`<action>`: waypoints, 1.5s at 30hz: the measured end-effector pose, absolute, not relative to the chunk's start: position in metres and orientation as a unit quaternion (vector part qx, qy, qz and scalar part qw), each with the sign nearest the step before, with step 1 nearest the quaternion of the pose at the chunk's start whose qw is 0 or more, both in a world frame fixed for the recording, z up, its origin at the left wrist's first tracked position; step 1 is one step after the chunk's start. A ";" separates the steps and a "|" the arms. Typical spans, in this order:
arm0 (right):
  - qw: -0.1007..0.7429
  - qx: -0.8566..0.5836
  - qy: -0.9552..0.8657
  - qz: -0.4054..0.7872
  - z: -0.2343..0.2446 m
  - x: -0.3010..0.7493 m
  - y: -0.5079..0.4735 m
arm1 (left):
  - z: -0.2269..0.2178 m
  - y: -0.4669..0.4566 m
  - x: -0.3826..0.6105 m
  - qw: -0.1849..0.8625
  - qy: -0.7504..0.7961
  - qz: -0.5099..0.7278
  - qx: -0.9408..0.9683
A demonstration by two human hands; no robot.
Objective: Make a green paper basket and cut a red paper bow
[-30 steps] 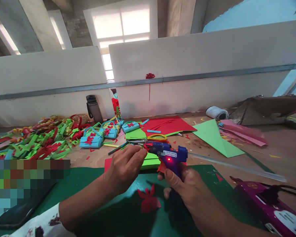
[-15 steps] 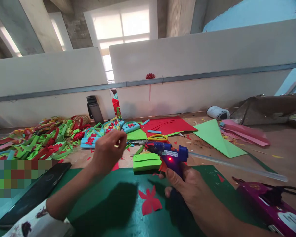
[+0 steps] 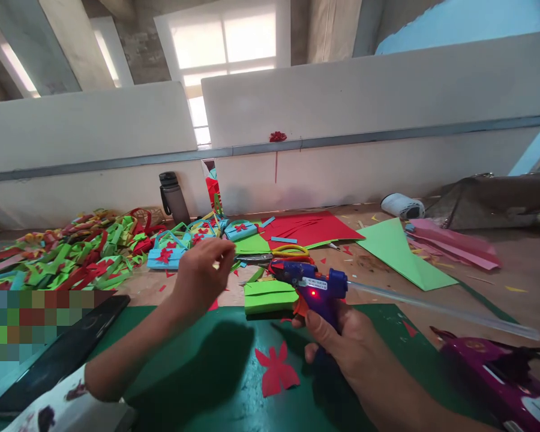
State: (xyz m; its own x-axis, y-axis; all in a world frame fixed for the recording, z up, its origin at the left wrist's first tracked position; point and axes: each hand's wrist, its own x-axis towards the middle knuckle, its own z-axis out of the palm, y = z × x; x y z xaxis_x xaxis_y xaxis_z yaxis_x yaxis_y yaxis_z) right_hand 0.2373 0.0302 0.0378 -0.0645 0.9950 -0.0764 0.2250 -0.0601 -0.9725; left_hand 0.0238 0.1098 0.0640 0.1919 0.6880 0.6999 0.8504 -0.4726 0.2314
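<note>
My right hand is wrapped round the handle of a blue hot glue gun, its red light lit and a long clear glue stick sticking out behind. The nozzle points left, above a folded green paper piece. My left hand is raised left of the nozzle, thumb and fingertips pinched together; whatever they hold, if anything, I cannot make out. Below both hands a red paper flower cut-out lies on the green cutting mat.
Yellow-handled scissors and red paper lie behind the glue gun. Small blue paper bags and a heap of paper strips fill the left. A phone lies at left, a purple power strip at right, a bottle behind.
The view has shifted slightly, so most things sit a little differently in the picture. The left hand's fingers have turned slightly; the right hand keeps the glue gun in nearly the same place.
</note>
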 end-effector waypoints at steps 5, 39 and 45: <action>0.393 -0.552 -0.598 0.428 0.038 0.240 0.030 | 0.057 0.078 0.055 0.171 -0.292 -0.451 -0.826; 0.365 -0.560 -0.676 0.310 0.039 0.240 0.023 | 0.053 0.077 0.052 0.211 -0.260 -0.411 -0.848; 0.349 -0.579 -0.665 0.316 0.038 0.239 0.020 | 0.055 0.076 0.052 0.218 -0.265 -0.388 -0.855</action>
State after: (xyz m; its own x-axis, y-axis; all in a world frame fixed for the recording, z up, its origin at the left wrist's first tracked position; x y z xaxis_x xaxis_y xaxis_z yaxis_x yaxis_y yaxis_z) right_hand 0.2388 0.0200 0.0383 -0.0846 0.9915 0.0991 0.5507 0.1294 -0.8247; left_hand 0.0522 0.0758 0.0545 0.5590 0.2838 0.7791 0.6224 -0.7644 -0.1682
